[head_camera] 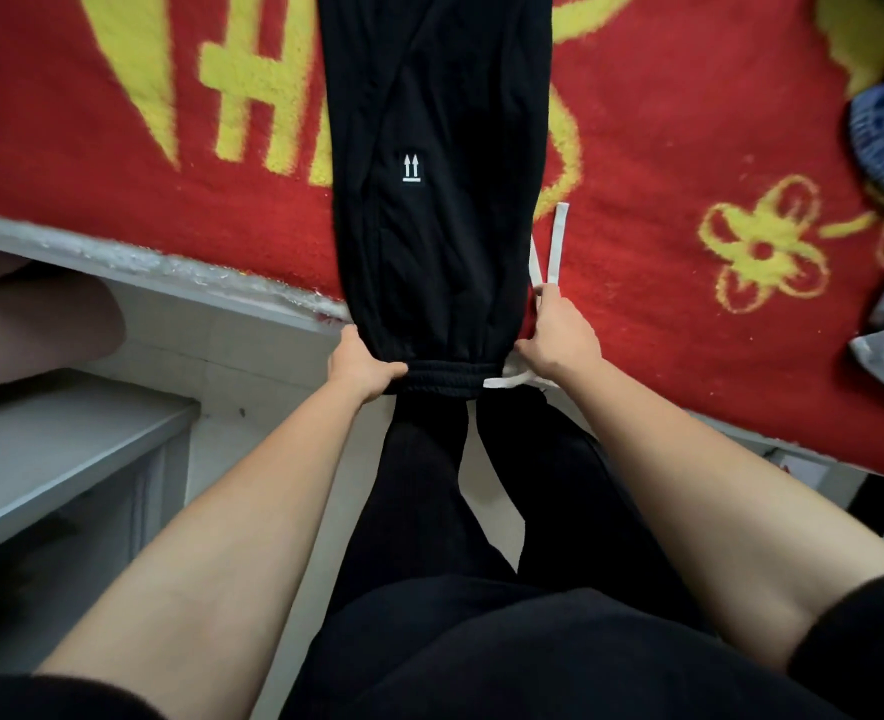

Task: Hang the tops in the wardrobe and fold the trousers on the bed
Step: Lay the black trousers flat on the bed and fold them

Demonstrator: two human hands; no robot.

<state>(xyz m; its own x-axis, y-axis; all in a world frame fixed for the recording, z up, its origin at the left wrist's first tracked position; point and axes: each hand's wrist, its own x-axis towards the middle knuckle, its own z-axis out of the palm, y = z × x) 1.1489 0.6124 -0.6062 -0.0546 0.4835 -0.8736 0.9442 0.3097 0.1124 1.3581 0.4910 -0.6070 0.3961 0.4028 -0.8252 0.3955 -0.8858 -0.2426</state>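
On the bed's red blanket (663,148), yellow-patterned, black trousers (429,96) lie lengthwise with the waistband at the near edge. Left hand (364,366) and right hand (559,340) each grip one waistband end. Pale tiled floor (253,345) below, grey step (66,449) at left.

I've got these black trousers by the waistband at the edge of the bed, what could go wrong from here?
1. The waistband, gripped by your left hand and right hand, sits at the edge of the bed; let go and the trousers may slide toward the floor.
2. The white drawstring lies loose on the blanket and could stick out of the fold or snag.
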